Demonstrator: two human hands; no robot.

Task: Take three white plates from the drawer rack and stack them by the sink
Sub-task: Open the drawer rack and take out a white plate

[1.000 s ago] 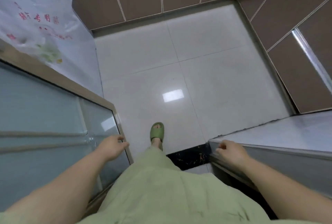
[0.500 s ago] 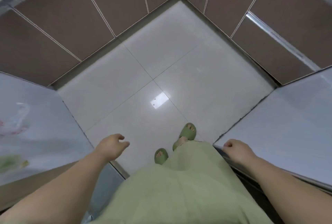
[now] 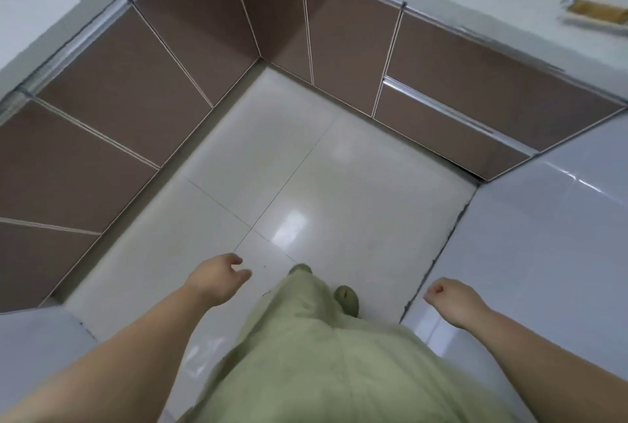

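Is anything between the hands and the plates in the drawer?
No plates or rack show yet. Both hands are empty: the left hand hangs over the floor, the right hand by the counter. The brown drawer fronts ahead are shut, so a closed front may be in the way. The floor between looks bare.

A loose, pale green garment [image 3: 326, 365] is worn over the lower body; its cloth is plain, unpatterned and softly creased, and it falls in wide folds below the two grips. Both forearms are left bare, and no sleeve reaches either wrist. The left grip [image 3: 217, 278] and the right grip [image 3: 452, 300] are uncovered, with nothing worn on the fingers or wrists that can be made out. Between the grips, green slippers are worn: one slipper [image 3: 347, 298] is seen with an open toe, and only the tip of the other slipper [image 3: 300, 268] is shown beyond the garment's hem.
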